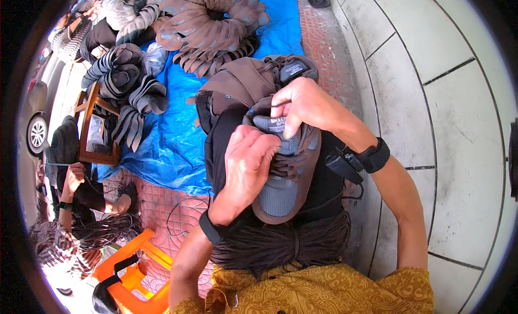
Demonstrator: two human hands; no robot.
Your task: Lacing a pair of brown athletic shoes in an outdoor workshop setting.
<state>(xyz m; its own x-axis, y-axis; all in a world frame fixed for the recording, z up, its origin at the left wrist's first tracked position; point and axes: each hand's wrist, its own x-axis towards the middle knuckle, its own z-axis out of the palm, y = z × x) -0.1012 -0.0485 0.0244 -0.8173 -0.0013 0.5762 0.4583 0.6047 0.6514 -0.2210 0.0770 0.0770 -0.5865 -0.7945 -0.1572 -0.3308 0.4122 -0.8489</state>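
Lying under L hand (247,160) & R hand (308,104), shoe upper (280,198), prob. pinched

Left hand (245,160): some fingertips curled out of sight
Right hand (310,103): some fingers hidden
Upper (280,198): partly covered by both hands
Tarp (154,133): cut off at the top
Car (35,101): cut off by the rim
Shirt (324,289): cut off below

Bright light enters from the left, bleaching the striped clothing (67,244) at lower left. Creases on the blue tarp (156,157) gleam. The central shoe (283,198) looks sharp; fisheye distortion bows the tiled wall (458,125) at right, and blackness rounds the sides.
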